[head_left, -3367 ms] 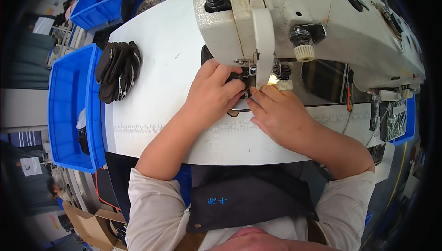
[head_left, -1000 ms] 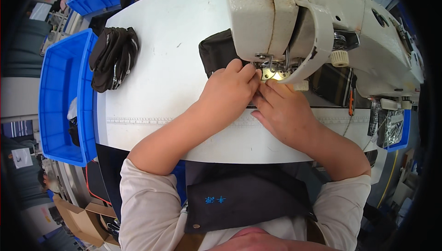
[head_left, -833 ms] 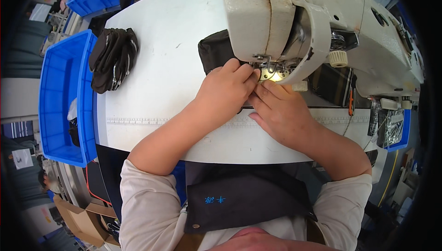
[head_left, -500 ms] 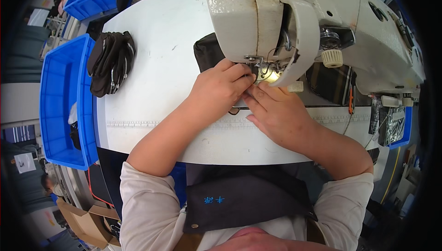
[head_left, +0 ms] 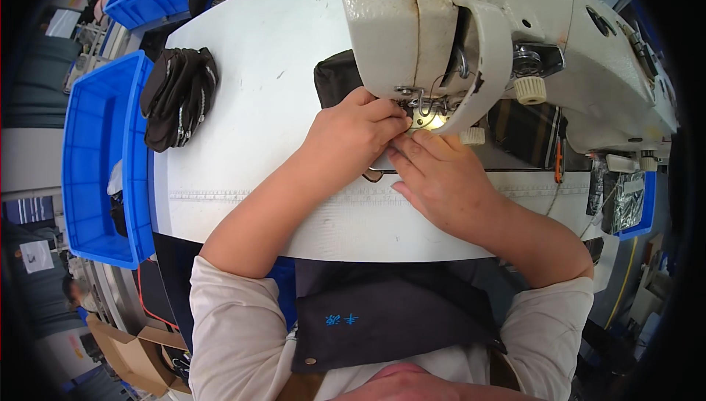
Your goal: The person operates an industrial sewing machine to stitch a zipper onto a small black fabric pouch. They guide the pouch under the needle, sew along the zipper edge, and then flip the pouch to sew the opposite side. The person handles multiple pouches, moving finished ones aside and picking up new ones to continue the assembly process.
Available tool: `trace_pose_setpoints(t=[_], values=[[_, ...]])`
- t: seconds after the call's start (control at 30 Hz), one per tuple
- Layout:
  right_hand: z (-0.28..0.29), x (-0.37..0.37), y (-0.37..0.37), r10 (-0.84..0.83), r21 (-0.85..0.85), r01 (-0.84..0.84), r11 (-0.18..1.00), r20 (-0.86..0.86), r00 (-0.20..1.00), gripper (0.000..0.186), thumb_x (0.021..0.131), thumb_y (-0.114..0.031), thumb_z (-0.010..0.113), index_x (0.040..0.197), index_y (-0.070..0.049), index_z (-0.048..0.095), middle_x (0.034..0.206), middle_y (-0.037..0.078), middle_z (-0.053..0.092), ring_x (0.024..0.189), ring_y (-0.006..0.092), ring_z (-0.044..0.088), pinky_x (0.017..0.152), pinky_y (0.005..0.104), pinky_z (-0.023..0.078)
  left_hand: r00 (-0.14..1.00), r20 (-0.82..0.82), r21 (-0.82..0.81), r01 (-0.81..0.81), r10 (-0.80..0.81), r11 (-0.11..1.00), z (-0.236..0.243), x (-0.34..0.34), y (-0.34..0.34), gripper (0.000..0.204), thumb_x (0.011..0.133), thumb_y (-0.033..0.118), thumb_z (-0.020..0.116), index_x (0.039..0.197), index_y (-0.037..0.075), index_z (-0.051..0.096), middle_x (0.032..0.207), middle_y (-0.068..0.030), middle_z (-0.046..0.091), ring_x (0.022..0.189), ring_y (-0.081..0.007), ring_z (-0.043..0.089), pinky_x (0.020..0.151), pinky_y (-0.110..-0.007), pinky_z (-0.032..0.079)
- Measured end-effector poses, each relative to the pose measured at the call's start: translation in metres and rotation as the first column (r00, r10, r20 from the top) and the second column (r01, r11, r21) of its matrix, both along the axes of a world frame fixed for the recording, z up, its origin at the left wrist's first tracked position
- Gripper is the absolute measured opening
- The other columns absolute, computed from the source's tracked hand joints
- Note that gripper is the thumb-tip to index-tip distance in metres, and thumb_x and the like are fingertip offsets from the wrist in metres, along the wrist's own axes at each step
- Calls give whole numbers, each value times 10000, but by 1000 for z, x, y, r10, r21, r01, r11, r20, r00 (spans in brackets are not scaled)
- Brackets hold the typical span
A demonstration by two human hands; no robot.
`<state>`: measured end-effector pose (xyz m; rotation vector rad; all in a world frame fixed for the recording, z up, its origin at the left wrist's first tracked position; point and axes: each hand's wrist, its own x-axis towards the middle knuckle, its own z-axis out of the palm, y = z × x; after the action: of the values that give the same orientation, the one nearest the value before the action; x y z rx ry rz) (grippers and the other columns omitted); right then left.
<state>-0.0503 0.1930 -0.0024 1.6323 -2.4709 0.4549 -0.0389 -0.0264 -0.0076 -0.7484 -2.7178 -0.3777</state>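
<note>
Both my hands work close together under the head of a white sewing machine (head_left: 382, 40), by its lit needle area. My left hand (head_left: 357, 132) has its fingers pinched on a dark fabric piece (head_left: 337, 81), which shows behind the hand and beside the machine head. My right hand (head_left: 445, 173) lies with its fingers stretched out, fingertips almost meeting the left ones at the presser foot. A small brown-edged bit (head_left: 373, 176) peeks out below the left hand. Most of the fabric under my fingers is hidden.
Several dark zippered pouches (head_left: 179, 98) are stacked at the white table's left edge, beside a blue bin (head_left: 92, 173). Orange-handled thread snips (head_left: 559, 158) and a dark striped piece (head_left: 521, 132) lie right of the needle. A ruler strip (head_left: 213, 196) crosses the table.
The view has shifted slightly, with the machine head a little further right in it. Both hands stay at nearly the same place by the needle.
</note>
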Motion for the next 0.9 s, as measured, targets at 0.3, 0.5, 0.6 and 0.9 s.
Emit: trace_pose_setpoints(t=[0.3,0.5,0.6,0.9], values=[[2,-3,-1,21,12,-21,1000,-19,1000,458,855,-291,778,1172,30,697,1243,158,679,1177,257,601,870,352,558,996,87,74,-27,21,997,-2,2,0,363,768,138,782,1131,141,772,1134,66,676,958,-213,612,696,-319,610],[2,-5,-1,-33,12,33,999,-19,999,424,833,-296,811,1129,-12,702,1255,137,664,1170,257,599,916,376,542,990,114,66,-91,83,994,2,7,9,412,806,107,759,1217,89,742,1179,13,677,1015,-241,631,732,-346,617],[5,-5,-1,-45,9,45,999,0,999,440,797,-262,852,1152,-46,709,1273,105,661,1159,252,616,927,358,541,988,132,59,-92,84,994,5,7,9,433,809,100,756,1241,72,733,1200,1,682,1044,-242,635,769,-339,616],[2,-6,-1,-19,45,20,999,-23,1000,496,816,-299,833,1222,-47,700,1270,67,666,1162,213,606,940,354,529,996,63,57,-64,60,996,7,8,6,367,754,109,780,1120,110,765,1160,16,684,1038,-208,631,794,-321,596]])
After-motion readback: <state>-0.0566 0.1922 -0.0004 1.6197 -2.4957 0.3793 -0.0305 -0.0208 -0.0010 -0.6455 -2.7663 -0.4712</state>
